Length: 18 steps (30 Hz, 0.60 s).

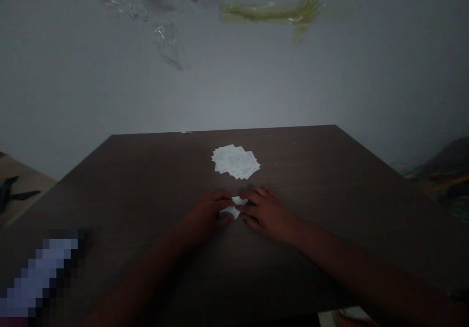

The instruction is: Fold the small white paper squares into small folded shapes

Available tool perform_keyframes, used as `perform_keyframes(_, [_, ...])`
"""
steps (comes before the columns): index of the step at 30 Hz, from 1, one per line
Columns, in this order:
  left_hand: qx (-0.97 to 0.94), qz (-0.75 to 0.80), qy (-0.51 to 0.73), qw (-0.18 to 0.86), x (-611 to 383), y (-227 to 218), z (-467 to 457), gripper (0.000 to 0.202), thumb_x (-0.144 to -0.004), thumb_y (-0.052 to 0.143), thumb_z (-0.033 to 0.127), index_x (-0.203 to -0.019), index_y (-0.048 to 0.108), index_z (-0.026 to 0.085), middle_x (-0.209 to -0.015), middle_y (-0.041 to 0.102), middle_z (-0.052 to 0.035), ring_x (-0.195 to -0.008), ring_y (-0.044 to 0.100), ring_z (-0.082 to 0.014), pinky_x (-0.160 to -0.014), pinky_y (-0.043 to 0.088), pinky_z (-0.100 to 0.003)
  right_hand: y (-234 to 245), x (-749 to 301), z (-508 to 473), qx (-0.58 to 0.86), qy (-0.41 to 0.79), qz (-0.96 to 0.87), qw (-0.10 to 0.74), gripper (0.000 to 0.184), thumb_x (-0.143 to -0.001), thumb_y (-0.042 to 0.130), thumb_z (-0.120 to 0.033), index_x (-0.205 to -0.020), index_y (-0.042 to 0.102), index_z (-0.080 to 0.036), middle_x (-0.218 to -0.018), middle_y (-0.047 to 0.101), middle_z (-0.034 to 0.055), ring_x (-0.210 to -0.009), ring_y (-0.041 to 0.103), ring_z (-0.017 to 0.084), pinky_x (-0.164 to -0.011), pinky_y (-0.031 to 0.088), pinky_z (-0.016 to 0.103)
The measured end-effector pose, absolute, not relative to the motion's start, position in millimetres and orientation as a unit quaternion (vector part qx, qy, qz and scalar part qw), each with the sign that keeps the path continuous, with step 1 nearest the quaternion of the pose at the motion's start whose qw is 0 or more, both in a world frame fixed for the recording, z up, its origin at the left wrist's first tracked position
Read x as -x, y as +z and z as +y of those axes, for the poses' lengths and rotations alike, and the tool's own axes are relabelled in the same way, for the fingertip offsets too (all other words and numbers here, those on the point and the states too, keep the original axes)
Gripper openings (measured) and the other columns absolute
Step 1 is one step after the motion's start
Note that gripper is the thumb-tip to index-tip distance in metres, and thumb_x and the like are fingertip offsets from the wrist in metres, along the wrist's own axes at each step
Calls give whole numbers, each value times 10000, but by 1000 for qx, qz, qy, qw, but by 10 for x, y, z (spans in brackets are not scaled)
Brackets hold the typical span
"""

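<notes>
A small white piece of paper (235, 207) lies on the dark wooden table (330, 190), held between both hands. My left hand (208, 211) pinches its left side with curled fingers. My right hand (266, 212) presses on its right side, fingers bent over it. Just beyond them, toward the far edge, sits a loose pile of several small printed white papers (235, 161).
The table stands against a pale wall with clear plastic (161, 34) and yellowish tape (278, 10) stuck high up. A blurred-out patch (40, 273) lies at the front left corner. A dark tool (10, 193) rests on a surface to the left.
</notes>
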State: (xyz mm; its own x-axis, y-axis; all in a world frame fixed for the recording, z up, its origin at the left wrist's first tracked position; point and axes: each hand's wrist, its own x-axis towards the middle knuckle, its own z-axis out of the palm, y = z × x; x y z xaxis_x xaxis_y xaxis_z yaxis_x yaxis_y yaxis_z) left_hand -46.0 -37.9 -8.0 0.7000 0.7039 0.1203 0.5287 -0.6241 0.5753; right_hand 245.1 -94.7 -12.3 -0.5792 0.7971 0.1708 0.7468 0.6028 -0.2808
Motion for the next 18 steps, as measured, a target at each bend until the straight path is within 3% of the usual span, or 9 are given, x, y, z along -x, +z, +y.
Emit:
perform_keyframes(8, [-880, 371, 160, 251, 363, -101, -428, 362, -1059, 900, 191, -1392, 968, 317, -1512, 891, -101, -1461, 808, -400, -1350, 612, -625, -208, -2270, -952, 520, 118, -825, 187, 305, -1162, 887, -330, -1460, 949, -331, -1613, 845, 141, -1502, 730, 430, -1228, 631, 648])
perform_keyframes(14, [-869, 392, 167, 250, 321, -144, -450, 315, -987, 912, 179, -1270, 976, 302, -1506, 902, -94, -1445, 795, -426, -1324, 602, -594, -171, -2191, -951, 573, 103, -790, 192, 318, -1064, 978, -402, -1344, 883, -286, -1449, 822, 174, -1393, 726, 467, -1147, 648, 655])
perform_keyframes(18, [-871, 390, 175, 242, 326, -180, -441, 311, -985, 915, 171, -1264, 984, 291, -1475, 908, -89, -1407, 822, -425, -1302, 625, -584, -156, -2248, -835, 615, 95, -762, 179, 284, -1025, 986, -351, -1250, 837, -264, -1361, 803, 173, -1332, 729, 451, -1081, 649, 596])
